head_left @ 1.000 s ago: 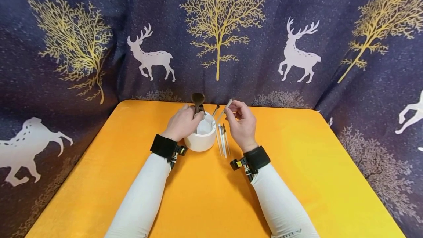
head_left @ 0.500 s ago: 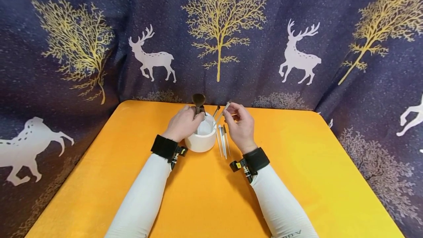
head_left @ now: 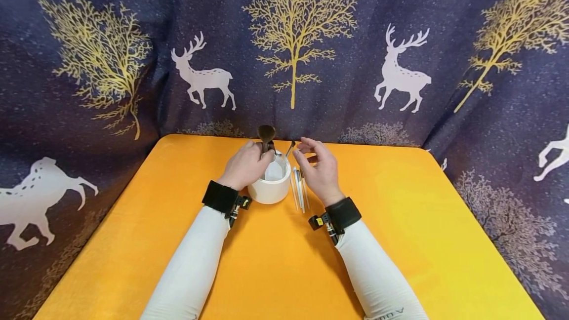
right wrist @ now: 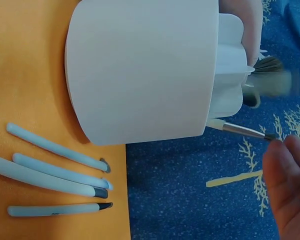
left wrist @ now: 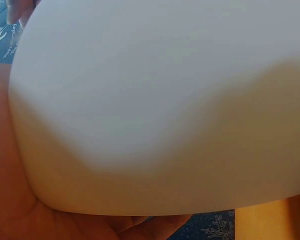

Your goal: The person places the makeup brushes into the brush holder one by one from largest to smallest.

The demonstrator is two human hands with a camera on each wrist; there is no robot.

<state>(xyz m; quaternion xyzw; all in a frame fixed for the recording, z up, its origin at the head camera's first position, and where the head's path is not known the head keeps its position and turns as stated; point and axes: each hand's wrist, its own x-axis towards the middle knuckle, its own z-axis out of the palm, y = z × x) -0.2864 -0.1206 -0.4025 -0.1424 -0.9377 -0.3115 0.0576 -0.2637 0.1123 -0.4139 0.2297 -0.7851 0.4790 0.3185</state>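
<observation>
My left hand (head_left: 246, 164) grips the white brush holder (head_left: 268, 192) around its left side and rim; its wall fills most of the left wrist view. A large makeup brush (head_left: 266, 134) with dark, fanned bristles stands in it beside the left fingers. At the holder's right side leans a slim brush (right wrist: 242, 131) with a metal ferrule and small dark tip. My right hand (head_left: 323, 169) hovers just right of the rim, fingers loosely bent and holding nothing. In the right wrist view, a pale blurred brush end (right wrist: 275, 83) shows over the holder's mouth, apart from the right fingers.
Several slim brushes (head_left: 300, 192) with pale handles lie side by side on the orange table (head_left: 284, 260), right of the holder. Clear dividers (right wrist: 230, 65) rise above the holder's rim. A dark blue curtain (head_left: 329, 78) with trees and deer hangs behind the table.
The pale brush pinched in my right fingers over the holder has been let go. The right hand has shifted slightly left and its fingers have loosened. The left hand stays on the holder.
</observation>
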